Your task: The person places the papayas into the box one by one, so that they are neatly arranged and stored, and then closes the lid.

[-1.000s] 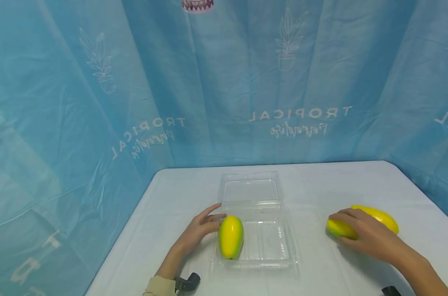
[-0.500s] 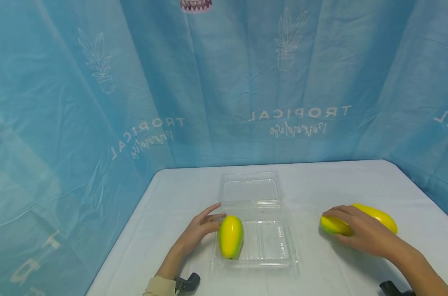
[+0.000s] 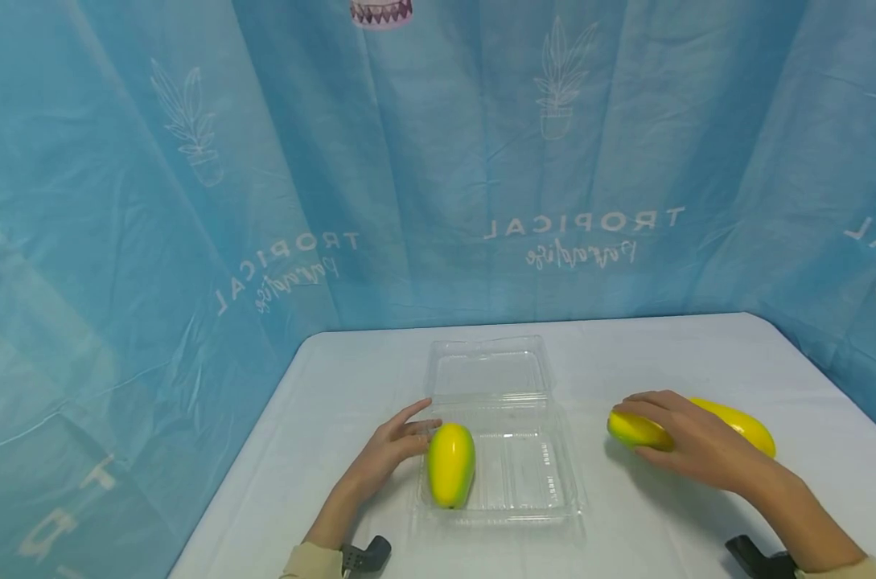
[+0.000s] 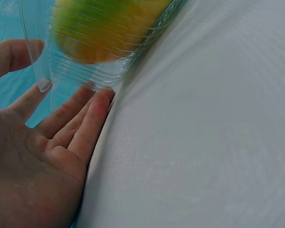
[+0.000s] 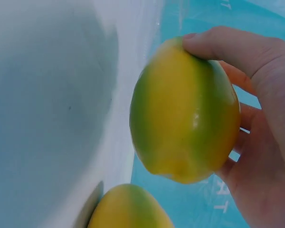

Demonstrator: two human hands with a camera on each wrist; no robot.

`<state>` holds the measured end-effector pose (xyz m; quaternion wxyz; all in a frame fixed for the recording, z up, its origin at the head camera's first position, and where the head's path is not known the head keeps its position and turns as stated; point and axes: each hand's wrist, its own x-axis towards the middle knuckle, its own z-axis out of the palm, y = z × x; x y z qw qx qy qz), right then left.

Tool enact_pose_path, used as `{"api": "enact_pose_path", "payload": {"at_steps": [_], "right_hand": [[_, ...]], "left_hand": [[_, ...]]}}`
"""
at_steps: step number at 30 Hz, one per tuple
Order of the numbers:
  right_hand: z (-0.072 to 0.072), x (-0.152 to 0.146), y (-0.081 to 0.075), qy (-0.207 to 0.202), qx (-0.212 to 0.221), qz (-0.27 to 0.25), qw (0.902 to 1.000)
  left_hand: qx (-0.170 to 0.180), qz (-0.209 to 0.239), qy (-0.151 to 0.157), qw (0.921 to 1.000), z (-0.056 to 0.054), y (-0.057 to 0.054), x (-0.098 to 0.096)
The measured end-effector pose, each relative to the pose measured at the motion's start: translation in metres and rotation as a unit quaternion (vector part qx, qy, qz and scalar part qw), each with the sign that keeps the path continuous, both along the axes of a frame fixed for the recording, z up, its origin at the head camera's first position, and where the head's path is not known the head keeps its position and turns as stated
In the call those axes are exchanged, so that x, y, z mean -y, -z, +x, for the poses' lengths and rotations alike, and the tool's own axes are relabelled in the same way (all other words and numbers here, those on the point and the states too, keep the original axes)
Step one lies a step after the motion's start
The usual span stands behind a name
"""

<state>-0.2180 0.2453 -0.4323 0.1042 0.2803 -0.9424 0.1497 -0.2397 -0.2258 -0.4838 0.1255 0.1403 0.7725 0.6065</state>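
Observation:
In the head view my right hand (image 3: 698,442) grips a yellow-green papaya (image 3: 636,430), thumb on one side and fingers on the other. The right wrist view shows this papaya (image 5: 185,114) held up off the table, its shadow on the cloth. A second papaya (image 3: 745,426) lies just behind that hand. My left hand (image 3: 383,454) rests at the left side of a clear plastic clamshell box (image 3: 532,474), fingers spread and mostly straight. Its fingertips (image 4: 102,97) touch the box's outer wall, with the thumb by the rim. Another papaya (image 3: 452,466) lies inside, along the left side.
The clamshell's lid (image 3: 491,370) lies folded back, away from me. A white cloth covers the table (image 3: 365,362). Blue printed curtains (image 3: 423,201) hang right behind the table and along both sides.
My right hand has moved left with the papaya and lifted it slightly, away from the other one on the right. The left hand and the box have stayed in place.

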Motion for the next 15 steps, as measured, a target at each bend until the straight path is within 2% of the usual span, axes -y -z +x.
{"api": "enact_pose_path", "payload": {"at_steps": [15], "right_hand": [[-0.010, 0.015, -0.004, -0.031, -0.004, -0.023, 0.9992]], "left_hand": [[0.002, 0.004, -0.002, 1.0000, 0.003, 0.000, 0.001]]}}
